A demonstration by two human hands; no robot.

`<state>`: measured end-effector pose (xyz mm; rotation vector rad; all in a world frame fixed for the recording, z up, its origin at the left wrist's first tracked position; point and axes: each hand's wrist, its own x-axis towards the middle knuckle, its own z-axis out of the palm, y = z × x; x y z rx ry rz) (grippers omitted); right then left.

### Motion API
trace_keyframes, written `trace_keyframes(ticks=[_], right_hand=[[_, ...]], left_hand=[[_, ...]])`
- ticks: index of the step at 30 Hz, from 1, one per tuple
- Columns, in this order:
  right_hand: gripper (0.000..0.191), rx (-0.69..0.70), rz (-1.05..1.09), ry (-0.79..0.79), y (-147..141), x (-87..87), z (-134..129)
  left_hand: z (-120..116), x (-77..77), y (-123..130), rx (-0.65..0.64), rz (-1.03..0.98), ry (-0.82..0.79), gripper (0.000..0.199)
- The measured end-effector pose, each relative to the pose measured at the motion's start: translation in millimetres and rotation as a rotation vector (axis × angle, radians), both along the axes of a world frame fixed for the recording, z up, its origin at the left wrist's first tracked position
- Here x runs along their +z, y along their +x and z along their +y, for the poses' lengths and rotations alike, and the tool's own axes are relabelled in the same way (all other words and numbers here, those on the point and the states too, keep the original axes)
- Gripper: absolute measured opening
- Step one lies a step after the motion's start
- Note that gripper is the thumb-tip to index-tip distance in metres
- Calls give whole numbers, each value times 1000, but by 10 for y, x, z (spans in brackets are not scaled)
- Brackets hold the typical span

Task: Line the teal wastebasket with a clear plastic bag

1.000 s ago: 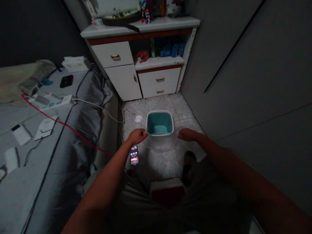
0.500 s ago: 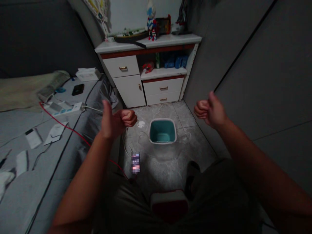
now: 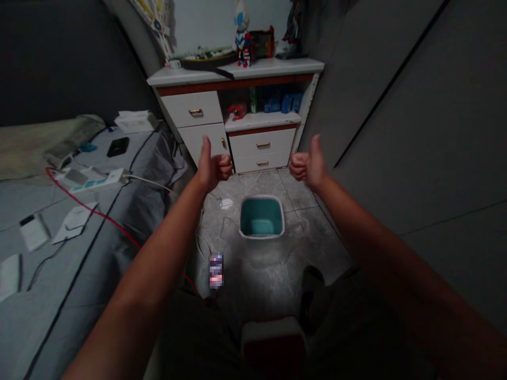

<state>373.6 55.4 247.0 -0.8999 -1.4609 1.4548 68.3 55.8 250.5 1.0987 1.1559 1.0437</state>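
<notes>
My left hand is raised in the air with its fingers curled into a fist and its thumb pointing up. Mirroring it, my right hand also makes a fist with the thumb up. I see nothing held in either one. Between and below them, a teal tub with a pale rim stands on the floor, touched by neither hand.
A white cabinet with figurines on top stands ahead. On the left is a bed holding a power strip and cables. A pixelated phone-like object lies on the tiles. Grey panels rise at right.
Both hands have moved inward and upward, closer to each other, still in fists with thumbs up. The view has shifted slightly; the tub stays in place.
</notes>
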Motion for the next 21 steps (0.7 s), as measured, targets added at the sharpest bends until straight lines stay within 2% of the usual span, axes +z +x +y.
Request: trace_keyframes(ticks=[2, 4, 5, 7, 9, 12, 14, 16, 18, 21], right_hand=[[77, -42, -55, -226, -125, -464, 414], [78, 8, -39, -286, -138, -830, 660], [79, 29, -27, -284, -110, -949, 724], [79, 42, -12, -243, -26, -1051, 777], [78, 37, -35, -190, 49, -1015, 781], [76, 3, -108, -51, 79, -929, 753], [70, -50, -208, 76, 34, -989, 701], [60, -68, -393, 184, -60, -1190, 621], [47, 8, -646, 230, -193, -1508, 527], [30, 204, -980, 197, -413, -2078, 382]], left_hand=[[350, -402, 84, -69, -44, -85, 83], [531, -751, 37, -133, -88, -133, 83], [567, -867, -16, -150, -111, -130, 82], [576, -945, -125, -154, -147, -96, 82], [548, -851, -188, -109, -147, -45, 80], [450, -646, -177, 26, -72, 65, 72], [304, -641, -135, 148, 28, 183, 60], [90, -798, -92, 260, 174, 295, 46], [-147, -1080, -61, 320, 367, 335, 34], [-422, -1551, -64, 284, 707, 264, 15]])
